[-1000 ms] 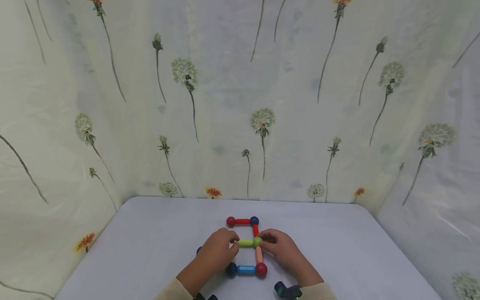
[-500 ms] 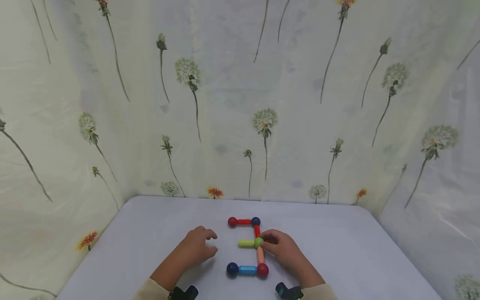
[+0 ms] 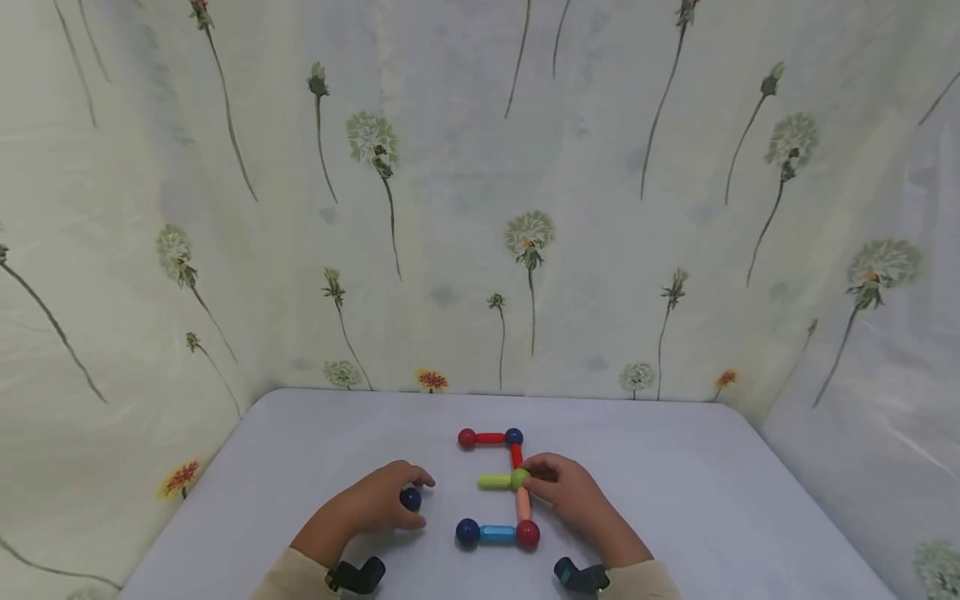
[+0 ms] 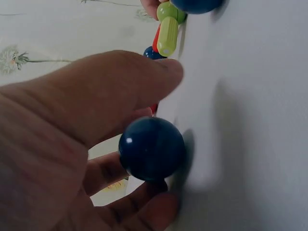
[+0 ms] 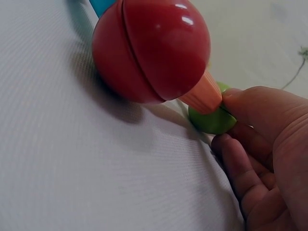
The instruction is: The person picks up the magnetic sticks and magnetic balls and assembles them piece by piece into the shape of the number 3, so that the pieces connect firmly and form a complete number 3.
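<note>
A loose dark blue ball (image 3: 410,499) sits in the space between the thumb and fingers of my left hand (image 3: 367,504). In the left wrist view, the thumb (image 4: 159,79) stretches past the blue ball (image 4: 152,149), apart from it, and the fingers lie behind and below. My right hand (image 3: 566,496) pinches the green ball (image 3: 519,478) between thumb and fingertips, at the middle of a figure of magnetic rods and balls. From that ball a yellow-green rod (image 3: 494,482) points left, its far end free. A peach rod (image 5: 204,94) joins it to the near red ball (image 5: 151,50).
The figure's far part has a red ball (image 3: 467,438), red rods (image 3: 491,438) and a blue ball (image 3: 513,437). Its near part has a light blue rod (image 3: 498,533) and dark blue ball (image 3: 468,532). A flowered cloth (image 3: 450,208) hangs behind the white table (image 3: 675,483).
My left hand has drawn back left from the yellow-green rod, and the loose blue ball now shows between its thumb and fingers. My right hand keeps its place at the green ball.
</note>
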Available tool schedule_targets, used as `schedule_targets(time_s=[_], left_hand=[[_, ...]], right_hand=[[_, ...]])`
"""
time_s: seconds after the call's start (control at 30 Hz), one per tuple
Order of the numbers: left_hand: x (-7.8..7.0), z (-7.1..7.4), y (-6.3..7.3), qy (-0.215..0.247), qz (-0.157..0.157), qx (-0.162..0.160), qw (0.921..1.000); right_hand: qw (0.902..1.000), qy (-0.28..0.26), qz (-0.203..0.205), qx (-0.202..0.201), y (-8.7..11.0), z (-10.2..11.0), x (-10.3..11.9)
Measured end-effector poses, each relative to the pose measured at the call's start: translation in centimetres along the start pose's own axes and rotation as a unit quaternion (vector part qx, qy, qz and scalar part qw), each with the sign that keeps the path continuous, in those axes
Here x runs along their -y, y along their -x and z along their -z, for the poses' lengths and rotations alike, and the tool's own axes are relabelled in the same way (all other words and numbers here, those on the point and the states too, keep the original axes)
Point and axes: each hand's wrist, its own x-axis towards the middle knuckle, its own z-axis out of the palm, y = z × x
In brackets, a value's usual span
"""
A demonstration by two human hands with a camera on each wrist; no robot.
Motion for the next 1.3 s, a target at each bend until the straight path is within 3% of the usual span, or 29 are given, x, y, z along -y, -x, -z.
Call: schedule_targets(time_s=[0.23, 0.7, 1.03, 1.3], left_hand=[[0.7, 0.1, 0.0, 0.006, -0.001, 0.0, 1.0], [0.7, 0.0, -0.5, 0.01, 0.018, -0.019, 0.9996], [-0.5, -0.8, -1.3, 0.009, 0.015, -0.019, 0.9997], [-0.9, -1.7, -2.2, -0.001, 0.006, -0.038, 0.9993]], right_hand=[[1.0, 0.0, -0.003, 0.004, -0.1, 0.0, -0.1], [1.0, -0.002, 0.007, -0.002, -0.1, 0.0, -0.4], [1.0, 0.004, 0.0, -0.004, 0.0, 0.3, 0.0], [1.0, 0.002, -0.005, 0.001, 0.0, 0.1, 0.2]])
